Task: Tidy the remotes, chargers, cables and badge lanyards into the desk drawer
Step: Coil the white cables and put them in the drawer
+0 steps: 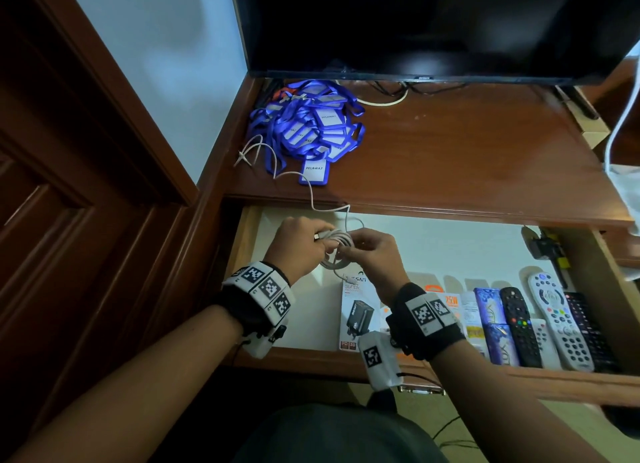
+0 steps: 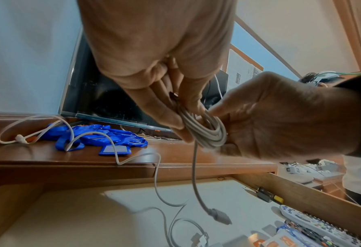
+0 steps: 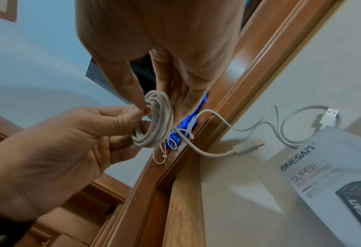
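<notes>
- Two hands at work over the open drawer [image 1: 242,241]: our left hand [image 1: 298,244] pinches the wound loops of a white cable [image 1: 337,246], fingers curled round the bundle; our right hand [image 1: 372,255] holds the same coil from the other side, fingertips closed on it
- One cable in hand, partly coiled: the coil sits between the two hands, just above the drawer floor
- Key relation: the unwound tail runs away from the coil, up over the desk edge and back onto the desk top [image 1: 467,144], ending in a loose tangle beside the lanyards; its long axis points away from us and slightly left, so we judge the left hand anchors while the right, nearer the free run, draws in each turn
- One short end with a connector [image 2: 219,216] hangs down from the coil towards the drawer
- One heap of blue badge lanyards [image 1: 308,127], not yet stowed, on the desk top; number too tangled to count
- Four remotes [image 1: 557,320], as far as we can count, lying side by side at the drawer's right
- One charger box [image 1: 356,313] flat in the drawer, near our right wrist
- One dark screen [image 1: 433,26] standing behind
</notes>
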Available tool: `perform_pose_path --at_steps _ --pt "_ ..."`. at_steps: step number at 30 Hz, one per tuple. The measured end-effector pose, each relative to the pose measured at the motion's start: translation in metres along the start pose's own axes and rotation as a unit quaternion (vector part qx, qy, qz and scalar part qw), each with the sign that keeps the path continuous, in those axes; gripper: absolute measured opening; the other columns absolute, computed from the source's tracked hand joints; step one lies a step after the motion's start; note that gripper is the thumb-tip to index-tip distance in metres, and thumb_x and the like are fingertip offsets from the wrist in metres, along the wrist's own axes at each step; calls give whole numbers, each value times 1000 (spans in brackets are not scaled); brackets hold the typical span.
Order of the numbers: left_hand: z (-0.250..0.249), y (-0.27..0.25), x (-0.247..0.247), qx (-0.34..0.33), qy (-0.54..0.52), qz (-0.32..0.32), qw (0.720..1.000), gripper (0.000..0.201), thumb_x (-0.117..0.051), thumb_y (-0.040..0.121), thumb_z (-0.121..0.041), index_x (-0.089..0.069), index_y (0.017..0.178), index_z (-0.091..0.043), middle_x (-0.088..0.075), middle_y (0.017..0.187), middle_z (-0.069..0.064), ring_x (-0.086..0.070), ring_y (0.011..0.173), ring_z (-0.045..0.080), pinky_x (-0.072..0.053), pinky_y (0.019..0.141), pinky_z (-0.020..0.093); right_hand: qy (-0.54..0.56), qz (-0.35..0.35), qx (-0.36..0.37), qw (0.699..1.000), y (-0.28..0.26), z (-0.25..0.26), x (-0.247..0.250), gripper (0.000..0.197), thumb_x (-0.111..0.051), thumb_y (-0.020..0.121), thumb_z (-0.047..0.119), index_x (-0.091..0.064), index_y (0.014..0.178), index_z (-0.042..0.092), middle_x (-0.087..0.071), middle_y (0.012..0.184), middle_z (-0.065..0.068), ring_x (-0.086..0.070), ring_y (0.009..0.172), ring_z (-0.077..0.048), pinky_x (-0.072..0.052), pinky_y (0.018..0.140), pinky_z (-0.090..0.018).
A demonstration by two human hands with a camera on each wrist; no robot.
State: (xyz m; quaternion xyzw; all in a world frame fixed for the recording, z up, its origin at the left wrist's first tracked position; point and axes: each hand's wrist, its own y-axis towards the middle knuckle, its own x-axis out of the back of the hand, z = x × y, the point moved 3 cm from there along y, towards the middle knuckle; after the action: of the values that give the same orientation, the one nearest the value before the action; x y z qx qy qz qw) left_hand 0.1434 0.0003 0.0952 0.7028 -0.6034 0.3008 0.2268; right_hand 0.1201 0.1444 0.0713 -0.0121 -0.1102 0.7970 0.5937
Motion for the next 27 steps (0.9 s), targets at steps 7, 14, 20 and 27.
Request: perform_pose_path --at_steps 7,14,20,27 --pt "6 -7 -2 -21 -29 42 998 20 -72 80 -14 -75 99 -12 -74 85 8 -68 82 22 -54 79 37 -56 -22 -27 998 -1 4 2 8 -74 68 -6 -67 69 -1 -68 66 -20 -68 62 -37 -59 64 -49" --pt "3 -17 6 -38 -92 96 990 44 -72 76 2 -67 118 -11 -70 103 -3 -67 95 12 -51 90 22 100 -16 -119 988 -6 9 7 9 -67 69 -18 -62 70 -10 -63 72 -27 -62 67 -37 -55 65 -39" --pt "-3 -12 7 -25 -101 47 993 47 -78 71 3 -67 115 -5 -71 103 6 -65 87 11 -52 88 24 128 -5 -143 981 -5 13 3 9 -61 78 -15 -63 76 -7 -63 77 -22 -60 73 -32 -53 67 -34" --pt "9 -16 15 33 -102 -13 994 39 -80 67 0 -74 104 -10 -75 91 4 -71 82 13 -56 84 29 111 -14 -127 986 -12 20 -13 18 -59 82 -13 -54 70 0 -56 62 -8 -51 39 -2 -37 40 -11"
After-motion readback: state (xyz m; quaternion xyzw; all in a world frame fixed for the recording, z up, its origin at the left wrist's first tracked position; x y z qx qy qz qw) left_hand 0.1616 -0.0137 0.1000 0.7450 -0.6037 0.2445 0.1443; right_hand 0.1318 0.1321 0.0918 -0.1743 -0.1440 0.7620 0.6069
